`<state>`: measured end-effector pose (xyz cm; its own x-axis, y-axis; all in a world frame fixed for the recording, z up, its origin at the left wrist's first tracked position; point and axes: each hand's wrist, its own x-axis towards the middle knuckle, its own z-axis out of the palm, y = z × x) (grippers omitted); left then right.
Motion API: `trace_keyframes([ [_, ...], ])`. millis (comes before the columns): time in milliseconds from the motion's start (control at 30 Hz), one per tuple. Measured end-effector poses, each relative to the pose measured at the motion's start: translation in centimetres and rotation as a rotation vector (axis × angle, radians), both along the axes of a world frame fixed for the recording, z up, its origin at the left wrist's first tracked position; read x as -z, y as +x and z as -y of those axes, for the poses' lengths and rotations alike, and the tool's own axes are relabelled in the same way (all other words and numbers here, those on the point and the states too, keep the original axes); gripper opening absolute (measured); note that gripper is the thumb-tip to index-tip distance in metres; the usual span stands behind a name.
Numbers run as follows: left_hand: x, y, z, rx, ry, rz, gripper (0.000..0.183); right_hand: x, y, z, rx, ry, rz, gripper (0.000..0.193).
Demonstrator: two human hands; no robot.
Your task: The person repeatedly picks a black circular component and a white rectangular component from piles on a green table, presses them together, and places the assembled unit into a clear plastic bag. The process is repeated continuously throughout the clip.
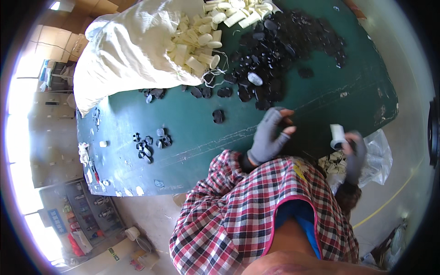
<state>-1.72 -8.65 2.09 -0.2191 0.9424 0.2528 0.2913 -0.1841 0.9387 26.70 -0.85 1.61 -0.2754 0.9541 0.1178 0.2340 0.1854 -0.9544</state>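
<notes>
My left hand, in a grey fingerless glove, hovers over the near edge of the green table. Its thumb and fingers are apart with nothing between them. To the right, beyond the table's edge, my right hand is closed on a white plastic tube with a black end. That hand is slightly blurred. Beneath it is a clear plastic bag with many cream pieces in it. Black oval caps lie heaped on the table ahead of my left hand, and one single cap sits nearer.
A large white sack lies at the back left, cream tubes spilling from its mouth. Small black parts are grouped on the left of the table. Cardboard boxes and a shelf of items stand farther left.
</notes>
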Motion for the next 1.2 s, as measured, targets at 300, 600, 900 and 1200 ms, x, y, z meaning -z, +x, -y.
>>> trace_keyframes([
  [300, -2.3, -19.3, -8.6, -0.444, 0.210, -0.947, 0.045, 1.0, -2.7, -4.6, 0.002, 0.268, 0.161, 0.008],
  [600, -10.7, -40.7, -7.1, -0.709, -0.719, -1.662, 0.052, 2.1, -18.9, -5.0, -0.500, 0.482, 0.112, 0.007],
  [900, -8.2, -36.4, 3.7, -0.836, -0.195, -1.698, 0.027, 3.1, -19.4, -5.5, -0.473, 0.512, 0.136, 0.006],
  [1200, -2.3, -25.2, 13.0, -0.738, -0.178, -0.906, 0.045, 7.4, -18.1, -7.6, -0.539, 0.435, 0.175, 0.005],
])
